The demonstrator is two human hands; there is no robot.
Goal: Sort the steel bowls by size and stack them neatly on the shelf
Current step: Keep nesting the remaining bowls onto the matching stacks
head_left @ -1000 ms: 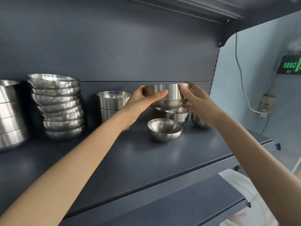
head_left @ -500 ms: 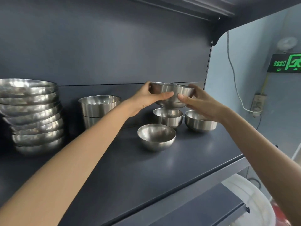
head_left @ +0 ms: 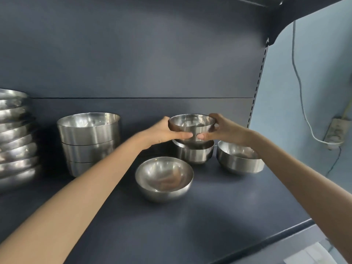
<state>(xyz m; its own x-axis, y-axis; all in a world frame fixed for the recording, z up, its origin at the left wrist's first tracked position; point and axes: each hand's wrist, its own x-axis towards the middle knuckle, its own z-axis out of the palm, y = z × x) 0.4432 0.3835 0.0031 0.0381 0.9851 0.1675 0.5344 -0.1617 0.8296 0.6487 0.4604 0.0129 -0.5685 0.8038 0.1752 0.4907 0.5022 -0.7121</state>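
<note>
**Presently: small bowl held in both hands over another**

Small round steel bowl (head_left: 192, 126) is upright at the back right of the dark grey shelf (head_left: 190, 225), directly over a second small steel bowl (head_left: 194, 154). Its base is hidden behind fingers, so I cannot tell whether the two touch. Left hand (head_left: 162, 133) grips its left wall and right hand (head_left: 224, 131) its right wall, fingertips nearly meeting across the front. The thumbs are hidden behind the rim.

A third small steel bowl (head_left: 238, 161) stands just right, partly covered by the right forearm. A wider round steel bowl (head_left: 163, 178) sits alone nearer the front. Further left is a stack of straight-sided steel bowls (head_left: 88, 141), its lowest one in shadow. A stack of wide shallow steel bowls (head_left: 15, 140) is cut off by the left edge, so its count is unclear.
</note>
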